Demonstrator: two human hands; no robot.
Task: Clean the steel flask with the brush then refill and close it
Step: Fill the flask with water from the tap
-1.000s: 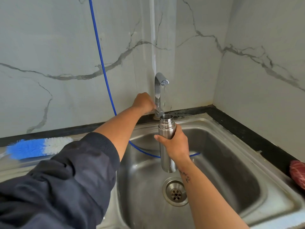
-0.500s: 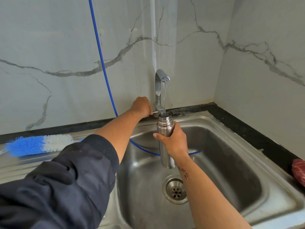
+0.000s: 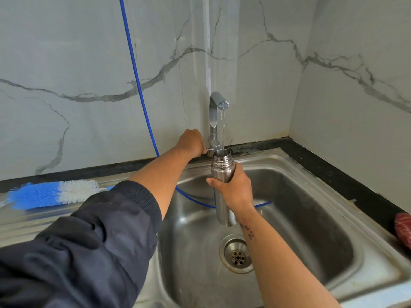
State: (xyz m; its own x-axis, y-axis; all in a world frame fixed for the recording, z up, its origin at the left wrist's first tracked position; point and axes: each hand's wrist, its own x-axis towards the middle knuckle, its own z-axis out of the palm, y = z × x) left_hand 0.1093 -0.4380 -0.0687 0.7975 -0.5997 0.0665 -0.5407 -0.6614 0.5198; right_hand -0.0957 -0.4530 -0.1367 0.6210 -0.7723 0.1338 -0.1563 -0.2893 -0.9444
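A: Status on the steel flask point(image 3: 223, 174)?

B: Upright over the sink point(image 3: 311, 196), uncapped. Right hand point(image 3: 235, 190) wraps around its upper body, fingers curled round it, thumb on the near side. Its mouth sits directly under the tap point(image 3: 216, 112) spout.

A: Water?

B: Running. A thin stream point(image 3: 222, 130) falls from the spout straight into the flask's open mouth.

A: Left hand?

B: Left hand point(image 3: 191, 142) is at the base of the tap, fingers closed on the small lever point(image 3: 209, 150) that sticks out to the side. Dark sleeve point(image 3: 89, 236) is pushed up past the forearm.

A: Brush?

B: Brush point(image 3: 53, 194) lies flat on the drainboard point(image 3: 26, 225) left of the basin, blue and white bristles, well apart from both hands. Nobody is touching it.

A: Anything else in there?

B: Blue hose point(image 3: 135, 85) drops down the marble wall point(image 3: 66, 63) and runs into the basin behind the flask. Drain point(image 3: 237, 254) is below the flask's base. A red object point(image 3: 403, 227) sits at the right edge of the counter, cut off by the frame; can't tell what it is. Can't see a cap.
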